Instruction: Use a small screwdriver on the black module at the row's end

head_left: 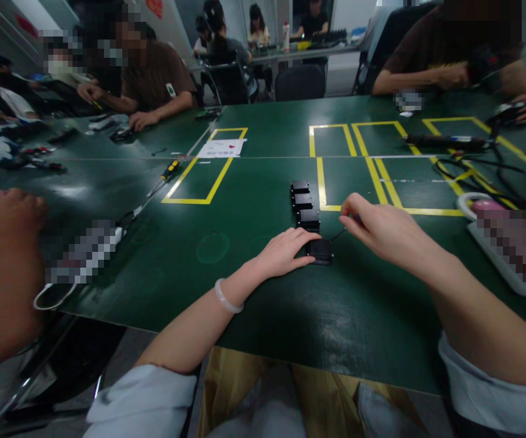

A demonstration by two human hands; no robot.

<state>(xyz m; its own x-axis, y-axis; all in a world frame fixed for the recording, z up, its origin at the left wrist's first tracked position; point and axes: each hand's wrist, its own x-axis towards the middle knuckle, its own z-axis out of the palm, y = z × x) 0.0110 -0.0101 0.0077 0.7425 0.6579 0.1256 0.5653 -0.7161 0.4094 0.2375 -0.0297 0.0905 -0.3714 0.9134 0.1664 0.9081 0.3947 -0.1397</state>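
Observation:
My left hand (285, 250) grips a small black box-shaped part (321, 252) lying on the green table, its thumb at the near side and fingers over the far edge. Between the pinched fingertips of my right hand (372, 222) is a thin dark rod-like tool (338, 235). The tool slants down to the right side of the part; I cannot make out its exact contact or tip. Just beyond, a short row of similar black parts (303, 201) runs away from my left hand.
Yellow tape outlines (321, 182) mark the green table (253, 316). A paper sheet (221, 148) and a yellow-black screwdriver (170, 170) lie farther left. At right are black cables (486, 167) and a white tray (495, 255). A co-worker's arm (5, 280) rests at left; other people sit opposite.

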